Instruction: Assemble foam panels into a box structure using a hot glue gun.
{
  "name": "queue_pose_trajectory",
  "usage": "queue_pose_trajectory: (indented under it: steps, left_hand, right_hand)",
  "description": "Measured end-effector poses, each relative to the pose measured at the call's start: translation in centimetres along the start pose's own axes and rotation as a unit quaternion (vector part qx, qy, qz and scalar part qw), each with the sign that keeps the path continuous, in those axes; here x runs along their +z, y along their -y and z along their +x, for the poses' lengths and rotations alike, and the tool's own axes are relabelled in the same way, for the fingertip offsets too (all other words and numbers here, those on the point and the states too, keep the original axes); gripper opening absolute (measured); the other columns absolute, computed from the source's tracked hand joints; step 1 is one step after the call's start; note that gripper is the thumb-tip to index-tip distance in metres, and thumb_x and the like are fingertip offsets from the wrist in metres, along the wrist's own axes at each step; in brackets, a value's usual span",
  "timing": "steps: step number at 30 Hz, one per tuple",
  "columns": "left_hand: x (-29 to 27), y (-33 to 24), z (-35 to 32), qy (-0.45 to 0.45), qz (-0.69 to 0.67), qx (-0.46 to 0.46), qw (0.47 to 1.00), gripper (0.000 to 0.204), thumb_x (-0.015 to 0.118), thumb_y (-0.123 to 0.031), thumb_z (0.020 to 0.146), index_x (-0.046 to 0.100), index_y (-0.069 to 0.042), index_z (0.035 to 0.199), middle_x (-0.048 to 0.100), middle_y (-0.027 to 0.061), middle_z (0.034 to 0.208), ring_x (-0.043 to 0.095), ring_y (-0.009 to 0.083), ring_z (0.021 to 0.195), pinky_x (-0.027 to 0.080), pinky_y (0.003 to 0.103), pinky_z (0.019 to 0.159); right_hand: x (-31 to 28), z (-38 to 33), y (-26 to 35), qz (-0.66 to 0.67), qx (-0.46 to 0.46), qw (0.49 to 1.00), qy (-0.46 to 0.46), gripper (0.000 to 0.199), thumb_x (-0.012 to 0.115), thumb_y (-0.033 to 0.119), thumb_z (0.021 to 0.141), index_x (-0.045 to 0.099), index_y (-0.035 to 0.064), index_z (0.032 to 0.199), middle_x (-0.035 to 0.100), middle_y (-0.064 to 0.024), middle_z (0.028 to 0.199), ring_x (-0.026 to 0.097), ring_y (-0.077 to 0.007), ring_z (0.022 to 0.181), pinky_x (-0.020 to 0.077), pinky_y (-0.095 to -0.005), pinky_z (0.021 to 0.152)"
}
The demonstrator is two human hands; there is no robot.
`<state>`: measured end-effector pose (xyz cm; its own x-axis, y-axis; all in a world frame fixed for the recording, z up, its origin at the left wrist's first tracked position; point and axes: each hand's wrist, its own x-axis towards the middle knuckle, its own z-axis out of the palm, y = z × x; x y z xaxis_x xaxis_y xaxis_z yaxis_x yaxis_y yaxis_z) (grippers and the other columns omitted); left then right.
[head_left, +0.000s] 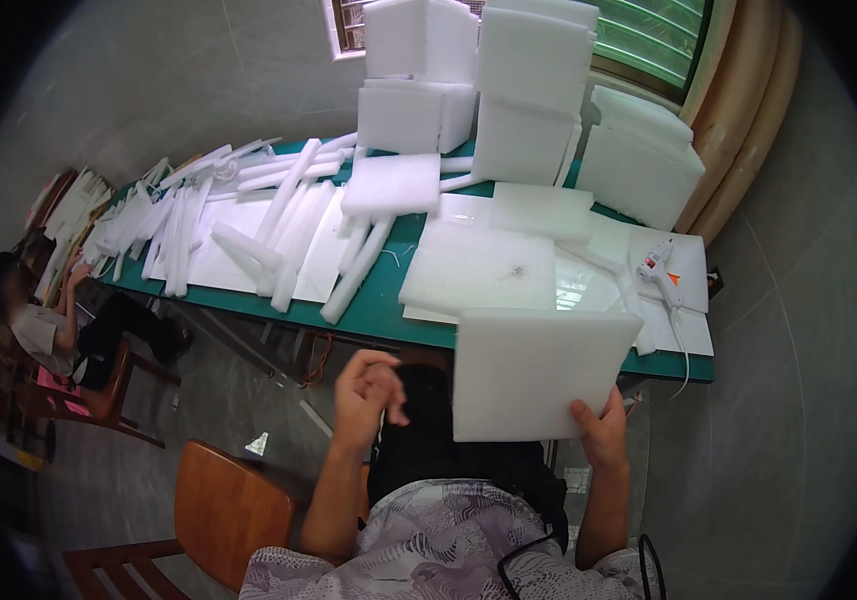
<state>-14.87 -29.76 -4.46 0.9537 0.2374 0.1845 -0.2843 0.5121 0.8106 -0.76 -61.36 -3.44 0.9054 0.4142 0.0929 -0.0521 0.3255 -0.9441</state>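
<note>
A white foam sheet (539, 375) stands upright over my lap. My right hand (606, 430) grips it near the lower right corner, with the thumb on the face towards me. To the left of the sheet, my left hand (371, 393) is raised in the air, its fingers loosely bent and apart with nothing visible in them. Just beyond the held sheet, a second foam sheet (479, 268) with a small dark smudge lies on the green table (384, 275). A white hot glue gun (659, 272) with a trailing cord rests at the table's right.
Tall stacks of foam blocks (529, 135) line the table's back by the window. Long foam strips (294, 240) lie across its left side. A wooden chair (229, 505) stands behind me at left. Another person (49, 335) sits at the table's far left end.
</note>
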Motion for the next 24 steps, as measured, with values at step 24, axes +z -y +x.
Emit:
queue_pose_trajectory:
  steps: [24]
  left_hand:
    - [-12.6, -2.4, -7.2, -0.383, 0.155, 0.236, 0.880, 0.050, 0.065, -0.013, 0.091, 0.041, -0.002, 0.134, 0.051, 0.0137, 0.130, 0.053, 0.0248, 0.116, 0.044, 0.041, 0.099]
  right_hand:
    - [-18.5, 22.2, 6.0, -0.750, -0.131, 0.647, -0.043, 0.049, 0.067, 0.010, 0.074, 0.056, -0.0036, 0.120, 0.057, -0.0245, 0.114, 0.057, -0.0421, 0.103, 0.0479, -0.0437, 0.090]
